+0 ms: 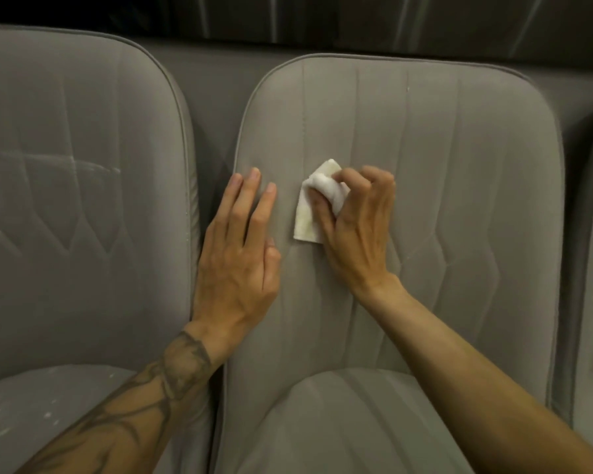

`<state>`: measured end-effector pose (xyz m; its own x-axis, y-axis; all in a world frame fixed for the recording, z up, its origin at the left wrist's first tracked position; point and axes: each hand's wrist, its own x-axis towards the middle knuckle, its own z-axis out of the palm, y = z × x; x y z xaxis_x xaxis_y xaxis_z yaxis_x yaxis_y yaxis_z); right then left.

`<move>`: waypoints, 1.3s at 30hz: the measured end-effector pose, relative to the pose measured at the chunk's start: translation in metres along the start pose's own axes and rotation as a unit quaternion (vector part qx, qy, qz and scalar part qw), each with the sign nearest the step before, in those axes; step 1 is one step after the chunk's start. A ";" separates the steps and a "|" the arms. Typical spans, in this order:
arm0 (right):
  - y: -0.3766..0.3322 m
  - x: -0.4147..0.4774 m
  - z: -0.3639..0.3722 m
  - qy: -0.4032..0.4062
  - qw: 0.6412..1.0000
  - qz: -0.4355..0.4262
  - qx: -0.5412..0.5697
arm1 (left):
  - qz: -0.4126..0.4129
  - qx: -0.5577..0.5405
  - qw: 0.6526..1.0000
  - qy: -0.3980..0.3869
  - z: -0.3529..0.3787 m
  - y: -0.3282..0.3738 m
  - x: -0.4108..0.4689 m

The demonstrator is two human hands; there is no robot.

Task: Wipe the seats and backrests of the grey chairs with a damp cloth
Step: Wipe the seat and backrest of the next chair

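Two grey upholstered chairs fill the view side by side, with the edge of a third just showing at the far right. The middle chair's backrest [425, 172] is the largest thing in sight, a rounded grey panel with stitched vertical seams that bend into a zigzag lower down. Its seat cushion [339, 422] bulges toward the viewer at the bottom. The left chair's backrest [83, 165] carries pale scuff marks across its stitched pattern, and its seat [31, 412] is flecked with light specks. Behind the chairs, at the top, runs a dark strip too dim to make out.

A person's two bare forearms reach in from the bottom. The left hand [240, 265], with a dark tattoo on its forearm, lies flat against the left part of the middle backrest, fingers extended and only slightly spread, holding nothing. The right hand [353, 227] is just to its right, fingers curled tightly around a small white cloth [308, 213], pressing it against the middle of that same backrest. The cloth is crumpled, faintly yellowed, and pokes out above and to the left of the fingers.
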<state>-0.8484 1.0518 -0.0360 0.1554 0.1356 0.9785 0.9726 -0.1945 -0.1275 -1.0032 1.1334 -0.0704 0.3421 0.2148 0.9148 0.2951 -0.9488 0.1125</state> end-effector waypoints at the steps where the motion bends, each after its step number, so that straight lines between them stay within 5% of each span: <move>1: 0.001 0.000 -0.001 0.010 1.000 0.009 -0.008 | 0.000 0.001 1.000 0.000 0.000 0.000 0.000; 8: 0.008 0.013 -0.008 0.059 0.998 0.007 -0.022 | -0.004 0.005 1.000 -0.003 0.000 0.002 0.000; 26: 0.008 -0.042 -0.009 -0.089 0.989 -0.109 -0.053 | -0.001 0.011 1.000 -0.004 -0.001 0.004 0.001; 33: 0.000 0.020 0.014 0.042 0.996 -0.008 -0.080 | 0.001 0.012 1.000 0.000 0.001 0.003 0.000; 39: 0.009 -0.029 -0.009 -0.096 0.981 -0.154 -0.061 | -0.003 0.004 1.000 -0.010 -0.002 0.003 0.001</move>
<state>-0.8456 1.0371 -0.0638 -0.1025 0.3838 0.9177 0.9523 -0.2286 0.2020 -1.0034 1.1309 -0.0681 0.3573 0.2251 0.9064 0.3048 -0.9455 0.1146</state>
